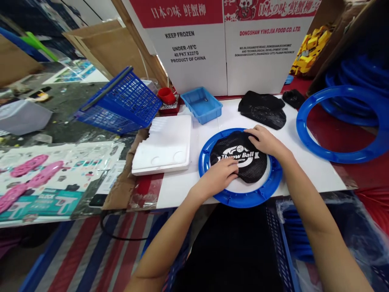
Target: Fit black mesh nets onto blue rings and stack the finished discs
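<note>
A black mesh net (pixel 243 148) printed in white with "Throw Ball" lies bunched inside a blue plastic ring (pixel 240 199) on the white worktop. My left hand (pixel 219 175) rests on the net's lower left part, its fingers lying across the fabric near the print. At the upper right edge of the net, my right hand (pixel 265 140) touches it with thumb and forefinger apart. The net's rim sits inside the ring, with white board showing around its lower side. Neither hand is closed round the net. What lies under the left palm is hidden.
More black mesh (pixel 263 109) lies behind the ring. At right is another blue ring (pixel 343 156), before a stack of rings. A light blue tray (pixel 202 106), a white foam block (pixel 164 148) and a tilted blue basket (pixel 124 101) stand left. A white carton (pixel 197 75) rises behind.
</note>
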